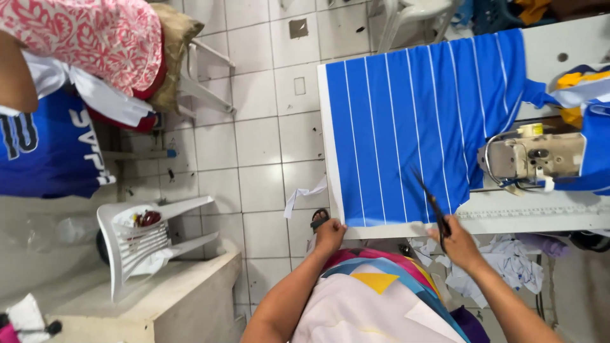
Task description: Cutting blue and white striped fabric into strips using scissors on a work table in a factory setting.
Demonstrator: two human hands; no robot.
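**Cutting striped cloth at the table edge**

The blue striped cloth [413, 127] is lying across the white table [559, 219], sewing machine [534, 159] at three o'clock. The left hand [330, 236] is pinching its near edge; the right hand [459, 244] is closed around scissors [431, 202]. Slack cloth could be pulling the cut crooked. White tiled floor [260, 146] is lying at nine o'clock

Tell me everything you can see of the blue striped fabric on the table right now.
The blue striped fabric is bright blue cloth with thin white lengthwise stripes and a white edge band. It lies flat over the white table, running under the sewing machine. The left hand pins its near edge; the right hand holds dark scissors over it.
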